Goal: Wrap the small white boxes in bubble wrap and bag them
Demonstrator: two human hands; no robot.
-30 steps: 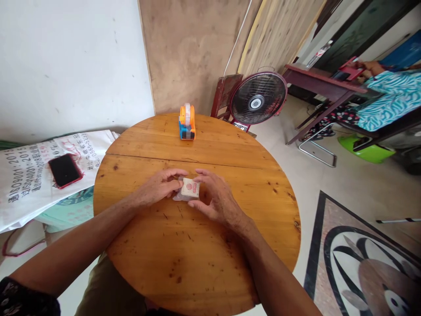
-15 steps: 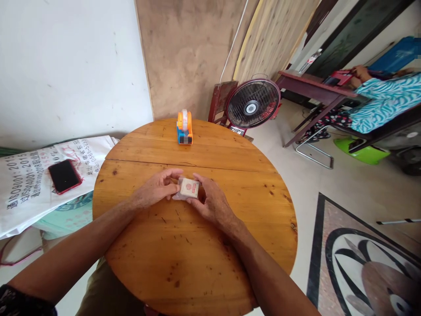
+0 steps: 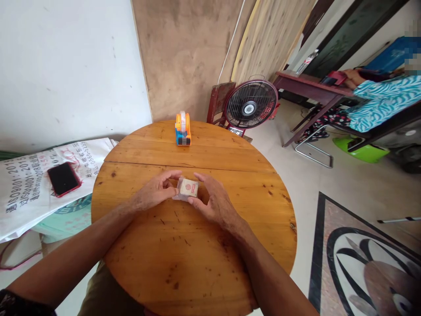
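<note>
A small, flat, pale box (image 3: pixel 188 187) with red print lies low over the wooden table, in a clear plastic wrapper (image 3: pixel 178 195) that sticks out on its left side. My left hand (image 3: pixel 159 189) pinches this wrapper end between thumb and fingers. From the right, my right hand (image 3: pixel 213 199) grips the box between the thumb at its near edge and a forefinger by its far edge. The palm stays apart from the box. A blue and orange tape dispenser (image 3: pixel 183 128) with a roll of tape stands beyond both hands.
The round wooden table (image 3: pixel 197 263) fills the middle. A phone (image 3: pixel 64 179) lies on a white printed sack (image 3: pixel 19 184) at left. Behind the table stands a fan (image 3: pixel 251 105). Another person in a patterned blue sleeve (image 3: pixel 388 103) sits at a dark red desk (image 3: pixel 309 83).
The view has shifted slightly. The right fingers sit a little looser around the box; my left hand keeps its pinch. The other person's hands have moved a little.
</note>
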